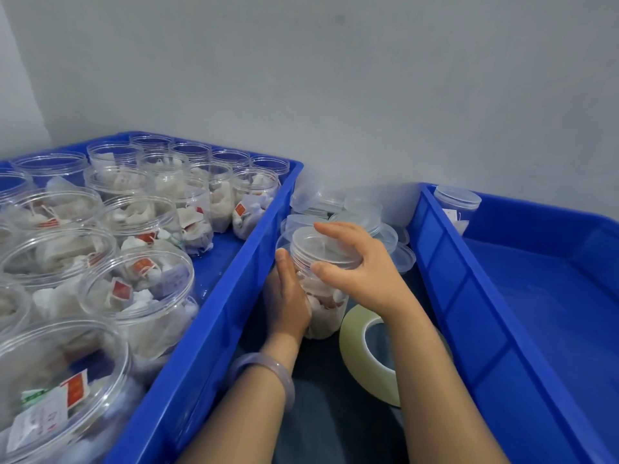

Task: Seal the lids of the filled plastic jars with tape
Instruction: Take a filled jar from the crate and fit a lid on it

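From the head view: my left hand (288, 296) is wrapped round the body of the filled jar (323, 309), thumb up near the neck, clamping it upright in the gap between the two crates so it can't spin. My right hand (361, 262) sits on top, fingers and thumb curled over the rim of the lid (323, 247). That reads to me as seating or twisting the lid down, and no tape is on it yet.

The tape roll (358, 356) waits just right of the jar on the near side, partly hidden by my right forearm, within easy reach for the sealing pass.

Just beyond the jar is the pile of loose lids (335, 202), handy for each next pick.

The left crate (214, 313) is packed with open filled jars (140, 279), my supply, all uncapped.

The right crate (469, 296) holds one lidded jar (457, 204) in its far corner; I judge that's where finished ones go, so there's plenty left to do.
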### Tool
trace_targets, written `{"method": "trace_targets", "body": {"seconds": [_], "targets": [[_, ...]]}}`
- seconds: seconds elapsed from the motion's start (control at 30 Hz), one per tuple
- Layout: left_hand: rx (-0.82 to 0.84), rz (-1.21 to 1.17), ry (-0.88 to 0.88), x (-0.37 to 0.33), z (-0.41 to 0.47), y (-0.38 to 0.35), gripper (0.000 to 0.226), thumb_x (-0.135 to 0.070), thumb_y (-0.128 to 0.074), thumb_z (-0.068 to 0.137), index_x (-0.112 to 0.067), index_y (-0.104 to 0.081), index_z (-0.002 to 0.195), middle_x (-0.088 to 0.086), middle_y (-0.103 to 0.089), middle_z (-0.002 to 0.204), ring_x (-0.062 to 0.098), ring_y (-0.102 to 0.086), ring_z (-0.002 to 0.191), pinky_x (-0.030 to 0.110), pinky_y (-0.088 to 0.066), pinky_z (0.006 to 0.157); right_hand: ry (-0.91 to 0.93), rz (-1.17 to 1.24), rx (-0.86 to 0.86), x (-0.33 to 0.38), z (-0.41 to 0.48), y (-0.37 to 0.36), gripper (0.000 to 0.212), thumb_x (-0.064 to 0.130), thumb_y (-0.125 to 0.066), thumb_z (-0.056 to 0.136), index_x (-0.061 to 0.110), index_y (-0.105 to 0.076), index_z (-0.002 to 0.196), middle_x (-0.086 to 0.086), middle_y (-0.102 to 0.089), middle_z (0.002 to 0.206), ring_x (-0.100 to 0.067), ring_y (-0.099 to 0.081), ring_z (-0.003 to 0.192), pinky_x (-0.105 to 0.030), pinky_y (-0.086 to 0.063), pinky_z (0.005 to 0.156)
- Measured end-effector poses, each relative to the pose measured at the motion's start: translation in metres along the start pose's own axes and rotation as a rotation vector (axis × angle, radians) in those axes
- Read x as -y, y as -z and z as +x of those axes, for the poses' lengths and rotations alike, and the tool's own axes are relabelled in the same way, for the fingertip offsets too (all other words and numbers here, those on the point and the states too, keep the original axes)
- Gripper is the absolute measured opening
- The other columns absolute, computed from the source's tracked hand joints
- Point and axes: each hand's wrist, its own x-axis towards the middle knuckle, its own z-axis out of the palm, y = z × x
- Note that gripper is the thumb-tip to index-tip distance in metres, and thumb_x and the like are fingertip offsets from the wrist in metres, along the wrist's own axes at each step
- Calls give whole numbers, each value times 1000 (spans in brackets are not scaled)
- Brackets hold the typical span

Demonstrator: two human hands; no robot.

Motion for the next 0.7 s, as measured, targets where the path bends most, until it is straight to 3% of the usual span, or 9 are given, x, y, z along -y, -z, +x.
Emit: {"method": "trace_targets", "body": {"seconds": [0.13, 0.3, 0.37, 0.43, 0.5, 0.57, 0.63, 0.7], "targets": [[-13, 24, -5, 1, 0, 1, 81, -64, -17, 81, -4, -63, 112, 12, -68, 104, 23, -64, 100, 33, -50, 86, 8, -29, 30, 1, 0, 2, 54, 17, -79, 73, 28, -60, 123, 10, -47, 133, 8, -44, 118, -2, -32, 95], [17, 57, 15, -1, -1, 1, 88, -70, -13, 80, -8, -63, 116, 9, -67, 110, 20, -62, 107, 42, -47, 97, -146, -177, 151, 7, 4, 9, 94, 39, -81, 67, 26, -32, 147, 13, -32, 146, 1, -33, 127, -18, -30, 97], [15, 55, 44, -1, 0, 1, 95, -79, -9, 78, -12, -60, 122, 7, -65, 117, 20, -60, 112, 43, -46, 99, -198, -239, 122, 12, 5, 6, 103, 48, -82, 61, 27, -29, 148, 11, -30, 145, -7, -34, 131, -21, -32, 95], [5, 75, 78, 2, 2, 0, 79, -73, -16, 85, -18, -60, 120, 2, -65, 116, 19, -58, 113, 37, -47, 96, -250, -293, 29, 19, 5, -4, 106, 63, -78, 56, 26, -33, 144, 7, -29, 136, -13, -33, 131, -26, -37, 95], [-22, 169, 82, 4, 1, -1, 43, -43, -27, 102, -18, -58, 117, -6, -61, 115, 19, -56, 112, 12, -43, 85, -261, -381, 1, 27, 4, -12, 103, 75, -68, 58, 18, -38, 138, 7, -27, 125, -17, -32, 130, -31, -39, 98], [-29, 217, 90, 8, 1, 0, 37, -25, -27, 104, -9, -50, 130, 1, -56, 125, 20, -49, 119, 2, -33, 81, -243, -437, 109, 35, 1, -9, 97, 78, -59, 65, 12, -43, 134, 8, -32, 126, -18, -35, 129, -32, -39, 98], [17, 183, 44, 11, 1, 2, 55, -44, -24, 101, -7, -51, 132, 8, -57, 130, 18, -53, 118, 12, -38, 91, -215, -510, 193, 42, -3, 4, 80, 70, -59, 72, 11, -52, 126, 9, -45, 122, -17, -45, 121, -33, -43, 89], [25, 84, 35, 8, -1, 3, 80, -66, -16, 84, -12, -63, 119, 5, -68, 112, 15, -63, 105, 18, -48, 80, -192, -564, 174, 43, -6, 17, 61, 55, -67, 74, 13, -58, 117, 3, -56, 117, -17, -55, 106, -31, -46, 82]]}}
